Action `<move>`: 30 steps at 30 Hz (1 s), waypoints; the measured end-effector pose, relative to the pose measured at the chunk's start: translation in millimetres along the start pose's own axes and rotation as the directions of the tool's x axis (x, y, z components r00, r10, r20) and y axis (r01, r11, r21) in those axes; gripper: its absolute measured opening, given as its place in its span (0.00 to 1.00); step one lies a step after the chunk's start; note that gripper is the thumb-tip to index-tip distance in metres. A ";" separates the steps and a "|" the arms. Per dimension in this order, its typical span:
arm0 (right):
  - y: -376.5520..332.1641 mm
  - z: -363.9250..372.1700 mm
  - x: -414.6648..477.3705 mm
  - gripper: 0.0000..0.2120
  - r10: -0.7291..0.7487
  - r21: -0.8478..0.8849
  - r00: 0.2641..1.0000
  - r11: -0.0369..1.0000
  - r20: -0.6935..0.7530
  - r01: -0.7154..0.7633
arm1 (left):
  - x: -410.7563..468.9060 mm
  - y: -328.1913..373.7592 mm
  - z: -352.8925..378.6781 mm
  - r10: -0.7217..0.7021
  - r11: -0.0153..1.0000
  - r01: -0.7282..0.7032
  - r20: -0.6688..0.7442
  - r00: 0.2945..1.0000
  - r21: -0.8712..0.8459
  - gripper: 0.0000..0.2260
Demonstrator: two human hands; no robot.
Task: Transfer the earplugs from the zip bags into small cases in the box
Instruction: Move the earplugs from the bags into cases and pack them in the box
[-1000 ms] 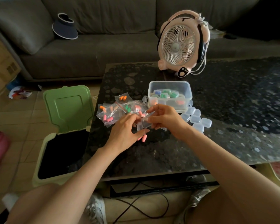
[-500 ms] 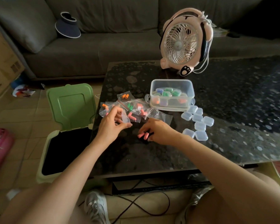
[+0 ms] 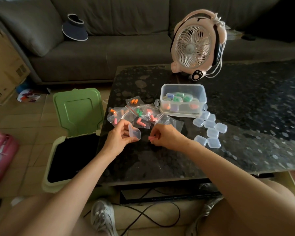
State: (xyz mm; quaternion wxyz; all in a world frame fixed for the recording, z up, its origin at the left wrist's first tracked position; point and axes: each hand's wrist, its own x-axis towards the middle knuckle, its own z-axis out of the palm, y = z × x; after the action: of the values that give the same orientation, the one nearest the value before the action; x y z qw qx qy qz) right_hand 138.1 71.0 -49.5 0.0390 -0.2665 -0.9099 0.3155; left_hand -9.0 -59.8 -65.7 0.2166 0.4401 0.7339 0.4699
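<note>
While the left hand [image 3: 119, 138] is clamping its grip on an open small case [image 3: 135, 133], the right hand [image 3: 168, 137] is pinching earplugs [image 3: 151, 138] beside it; loading is probably coming next, demanding aim; zip bags [image 3: 136, 114] and box [image 3: 183, 89] are lying beyond

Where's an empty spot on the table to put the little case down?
Bare table runs from the left hand and right hand to the near edge, and a wide stretch lies right of the empty cases. Crowded: zip bags heaped beside the box, behind the hands.
</note>
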 end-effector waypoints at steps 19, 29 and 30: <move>-10.9 -3.9 1.1 0.09 -0.145 0.054 0.947 0.985 -0.287 0.167 | -0.2 19.7 18.3 -0.018 0.942 0.042 0.075 0.997 -0.332 0.22; -11.9 -13.1 -0.8 0.11 -0.081 0.201 0.941 0.967 -0.328 0.153 | -2.4 29.0 13.4 -0.021 0.877 0.103 0.178 0.984 -0.469 0.22; -12.1 -14.1 -0.9 0.12 -0.076 0.201 0.941 0.968 -0.328 0.148 | -2.2 30.0 12.1 -0.023 0.869 0.106 0.174 0.984 -0.483 0.22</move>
State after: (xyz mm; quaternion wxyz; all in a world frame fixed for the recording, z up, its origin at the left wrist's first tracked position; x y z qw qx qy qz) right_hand 136.7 70.4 -30.9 0.2327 -0.2555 -0.8642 0.3656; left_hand 14.3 -50.4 -45.1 0.3960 0.3828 0.5848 0.5955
